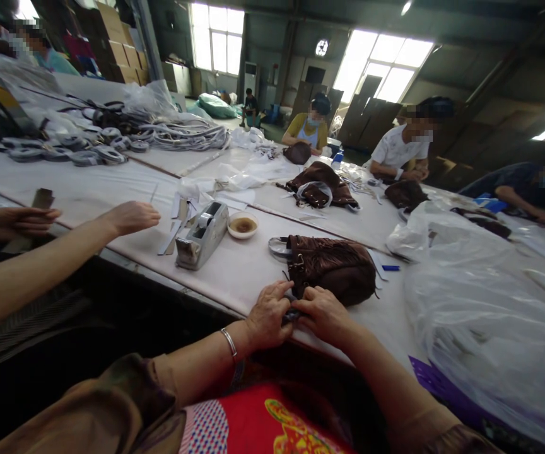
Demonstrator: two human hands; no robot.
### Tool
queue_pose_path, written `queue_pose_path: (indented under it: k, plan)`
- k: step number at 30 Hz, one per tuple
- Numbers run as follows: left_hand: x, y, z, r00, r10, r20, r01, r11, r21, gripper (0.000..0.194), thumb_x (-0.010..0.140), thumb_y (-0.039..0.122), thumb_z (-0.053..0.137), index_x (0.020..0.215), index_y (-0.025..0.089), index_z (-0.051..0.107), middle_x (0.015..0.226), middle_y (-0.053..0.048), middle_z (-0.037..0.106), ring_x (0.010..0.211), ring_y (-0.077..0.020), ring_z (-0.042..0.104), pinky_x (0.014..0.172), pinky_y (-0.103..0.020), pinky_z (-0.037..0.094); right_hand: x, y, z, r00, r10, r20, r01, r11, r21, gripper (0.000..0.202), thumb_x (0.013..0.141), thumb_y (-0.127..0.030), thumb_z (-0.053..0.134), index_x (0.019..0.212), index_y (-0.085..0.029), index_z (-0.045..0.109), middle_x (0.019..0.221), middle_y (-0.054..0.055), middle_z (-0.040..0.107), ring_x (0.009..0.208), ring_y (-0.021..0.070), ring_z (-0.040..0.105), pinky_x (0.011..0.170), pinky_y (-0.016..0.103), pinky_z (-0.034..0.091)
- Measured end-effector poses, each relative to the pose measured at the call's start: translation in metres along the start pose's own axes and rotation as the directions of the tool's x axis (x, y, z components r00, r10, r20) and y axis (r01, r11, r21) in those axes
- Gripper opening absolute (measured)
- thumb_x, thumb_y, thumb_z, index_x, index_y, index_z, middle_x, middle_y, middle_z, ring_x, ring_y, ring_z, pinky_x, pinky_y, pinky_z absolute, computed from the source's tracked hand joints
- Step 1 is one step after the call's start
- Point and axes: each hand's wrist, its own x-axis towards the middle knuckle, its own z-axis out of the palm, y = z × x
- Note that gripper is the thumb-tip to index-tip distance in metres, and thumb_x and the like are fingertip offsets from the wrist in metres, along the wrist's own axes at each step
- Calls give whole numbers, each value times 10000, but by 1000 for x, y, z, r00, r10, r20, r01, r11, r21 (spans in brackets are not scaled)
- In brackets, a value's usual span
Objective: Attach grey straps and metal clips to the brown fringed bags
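A dark brown handbag (334, 265) lies on its side on the white table, one strap loop (279, 248) wrapped in clear or grey film pointing left. At its near side, by the table's front edge, my left hand (270, 312) and my right hand (324, 312) meet with fingers bent. Both are closed on a greyish, film-wrapped strap (292, 309) that seems to belong to the bag. My fingers cover most of it. A silver bangle (229, 342) circles my left wrist.
Left of the bag stand a tape dispenser (205, 236) and a small bowl (243, 225) of brown liquid. A co-worker's hand (133, 217) reaches in from the left. Plastic bags (480, 302) heap up at right. Coiled straps (182, 135) and more brown bags (322, 183) lie farther back.
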Motion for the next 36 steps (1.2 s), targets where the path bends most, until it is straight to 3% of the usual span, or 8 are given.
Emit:
queue_pose_path:
  k: [2, 5, 10, 18, 25, 27, 30, 36]
  plan:
    - [0, 1, -3, 1000, -12, 15, 12, 1000, 6, 257, 697, 262, 675, 923, 140, 676, 1428, -167, 494, 1351, -333, 424, 1147, -515, 343, 5, -3, 0, 1000, 15, 27, -14, 999, -31, 92, 865, -310, 672, 896, -256, 740, 880, 46, 584, 844, 189, 481, 750, 328, 335]
    - [4, 4, -8, 995, -58, 82, 56, 998, 29, 298, 725, 349, 713, 933, 137, 698, 1407, -175, 516, 1340, -355, 428, 1146, -533, 333, 9, -4, 2, 999, 10, 37, -9, 1000, -22, 114, 868, -300, 669, 808, -235, 740, 859, 49, 592, 847, 188, 480, 747, 324, 323]
    - [11, 10, -10, 980, -103, 172, 94, 994, 59, 288, 818, 338, 670, 1009, 131, 727, 1377, -173, 547, 1323, -354, 446, 1130, -523, 358, 5, -2, 4, 1000, 8, 1, -8, 1000, 21, 57, 854, -247, 674, 857, -210, 718, 899, 51, 608, 878, 195, 492, 775, 317, 342]
    - [5, 2, -3, 997, -56, 59, 56, 998, -5, 253, 761, 280, 701, 971, 138, 708, 1299, -153, 591, 1232, -303, 524, 1109, -474, 403, -11, 11, 15, 994, 75, -83, -62, 987, 151, 234, 803, -134, 659, 1027, -197, 642, 981, 42, 627, 931, 202, 515, 848, 331, 375]
    - [3, 1, 0, 998, -56, 20, 57, 998, -25, 185, 751, 260, 690, 900, 151, 703, 1251, -139, 610, 1145, -290, 571, 1042, -468, 453, -15, 5, 8, 983, 87, -162, -48, 971, 235, 132, 804, -105, 640, 896, -197, 657, 935, 37, 639, 898, 195, 539, 834, 325, 405]
    - [3, 1, 0, 998, -63, 22, 64, 998, -26, 167, 748, 263, 709, 870, 150, 700, 1244, -138, 615, 1134, -292, 577, 1036, -473, 455, -20, -2, 7, 964, 127, -235, -77, 974, 212, 68, 845, -154, 623, 866, -196, 673, 926, 54, 632, 907, 204, 549, 844, 333, 415]
    - [2, -1, -1, 997, -76, 23, 77, 996, -52, 176, 743, 290, 756, 826, 149, 693, 1224, -138, 623, 1118, -287, 587, 1027, -463, 461, -28, -15, 14, 895, 298, -332, -226, 944, 238, 171, 915, -230, 553, 813, -187, 684, 838, 65, 621, 832, 200, 576, 800, 327, 438]
    - [2, -4, 0, 996, -82, 39, 85, 993, -82, 266, 728, 365, 805, 839, 146, 705, 1195, -137, 633, 1089, -287, 598, 1003, -462, 470, -30, -37, 41, 782, 564, -266, -430, 796, 426, 119, 865, -252, 612, 829, -202, 714, 840, 65, 701, 799, 224, 647, 766, 343, 481]
